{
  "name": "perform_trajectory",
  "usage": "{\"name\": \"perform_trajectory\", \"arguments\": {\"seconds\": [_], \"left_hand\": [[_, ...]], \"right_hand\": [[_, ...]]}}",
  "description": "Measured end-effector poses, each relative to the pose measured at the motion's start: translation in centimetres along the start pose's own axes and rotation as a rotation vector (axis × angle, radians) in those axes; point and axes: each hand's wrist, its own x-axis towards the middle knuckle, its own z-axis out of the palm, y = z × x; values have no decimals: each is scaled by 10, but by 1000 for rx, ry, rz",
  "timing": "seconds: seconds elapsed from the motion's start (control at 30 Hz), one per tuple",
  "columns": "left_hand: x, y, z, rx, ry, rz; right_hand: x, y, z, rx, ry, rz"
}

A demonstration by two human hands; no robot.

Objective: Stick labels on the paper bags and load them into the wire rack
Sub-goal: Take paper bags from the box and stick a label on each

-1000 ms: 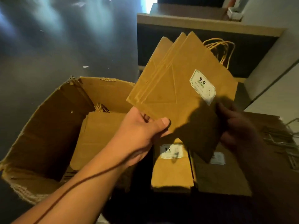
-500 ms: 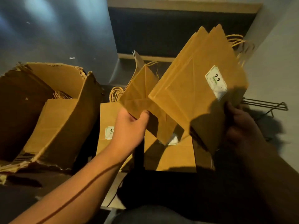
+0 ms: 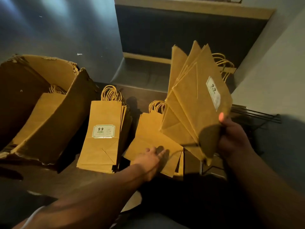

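Cardboard box (image 3: 41, 113) is sitting torn at your far left with plain bags leaning inside it. Just beside it, a labelled stack of bags (image 3: 102, 136) is lying flat, its sticker (image 3: 103, 131) facing up. Your left hand (image 3: 151, 157) is resting with straight fingers on the unlabelled pile (image 3: 153, 134). Your right hand (image 3: 231, 139) is gripping a fanned bunch of bags (image 3: 194, 103), the front one labelled. Wire rack (image 3: 257, 114) is showing behind that hand.
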Motion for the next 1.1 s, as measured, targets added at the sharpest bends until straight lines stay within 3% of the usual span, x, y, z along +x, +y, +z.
{"name": "perform_trajectory", "arguments": {"seconds": [0.07,0.17,0.23,0.37,0.4,0.6,0.77,0.93,1.0,1.1], "left_hand": [[-1,-3,1,-184,-133,-9],[-7,10,-13,-692,-60,-68],[-16,12,-37,-1405,-100,-191],[-47,7,-103,-1955,-15,110],[-49,6,-112,-2000,-8,184],[-49,-9,-119,-2001,31,148],[-41,-26,-99,-1954,80,221],[-33,-36,-89,-1758,202,67],[-28,-36,-84,-1556,288,-81],[-16,-36,-71,-1014,458,-247]], "right_hand": [[4,0,-4,-12,-13,1],[6,2,0,-5,-14,2],[5,3,5,-8,14,-17],[8,9,8,-102,37,-63],[10,11,7,-125,51,-69],[15,8,4,-176,96,-103],[11,6,-7,-140,108,-80],[8,6,-22,-15,83,-92],[5,4,-25,-18,41,-94],[-1,5,-27,-29,-6,-97]]}}
